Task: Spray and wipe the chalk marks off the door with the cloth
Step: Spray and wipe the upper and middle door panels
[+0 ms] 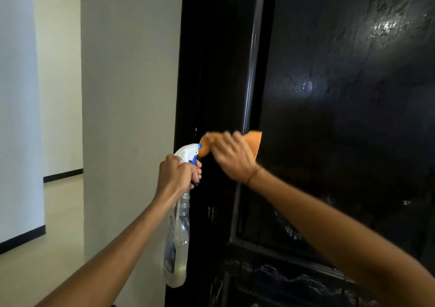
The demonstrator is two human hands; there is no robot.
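Glossy black door (341,118), white wall (129,94).

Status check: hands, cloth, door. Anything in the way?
Left hand gripping spray bottle. Right hand pressing orange cloth on black door. No obstruction seen.

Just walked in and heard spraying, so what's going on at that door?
A person is cleaning the glossy black panelled door. The right hand presses an orange cloth against the door's left edge, blurred as if mid-wipe. The left hand grips a clear plastic spray bottle with a white and blue trigger head, nozzle facing the door. The bottle is nearly empty. No chalk marks are clearly visible.
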